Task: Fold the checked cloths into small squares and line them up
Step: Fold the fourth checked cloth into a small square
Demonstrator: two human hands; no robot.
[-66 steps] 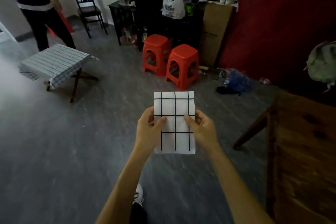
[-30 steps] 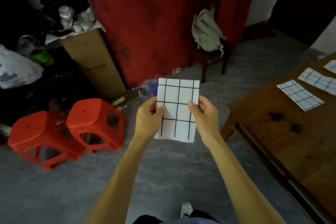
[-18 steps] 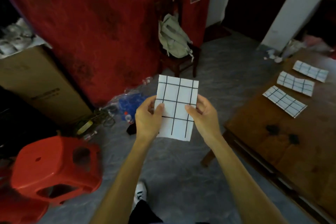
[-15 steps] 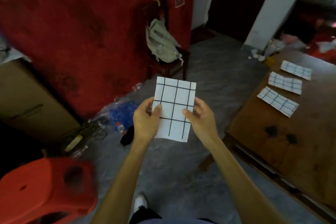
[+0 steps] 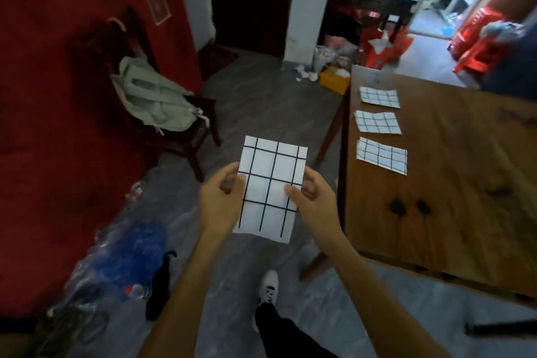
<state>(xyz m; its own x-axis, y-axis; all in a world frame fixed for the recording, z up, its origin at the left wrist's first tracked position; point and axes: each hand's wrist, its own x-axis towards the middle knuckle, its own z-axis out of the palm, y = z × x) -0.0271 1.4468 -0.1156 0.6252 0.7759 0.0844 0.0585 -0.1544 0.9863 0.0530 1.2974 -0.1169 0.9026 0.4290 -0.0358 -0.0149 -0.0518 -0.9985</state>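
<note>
Ideally, both hands, left [image 5: 222, 202] and right [image 5: 312, 205], pinching the folded cloth [image 5: 270, 189], should lay it squarely below the three cloths [image 5: 381, 155] on the worktop [image 5: 453, 183].

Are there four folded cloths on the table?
No, only three folded cloths lie on the wooden table; another is in both hands.

1. Red wall [image 5: 58, 96] on the left, with a dark chair [image 5: 186, 125] holding a pale backpack [image 5: 151, 102].
2. Grey floor [image 5: 261, 102].
3. Wooden worktop [image 5: 465, 197] on the right.
4. Dark doorway [image 5: 250, 0] behind.
</note>
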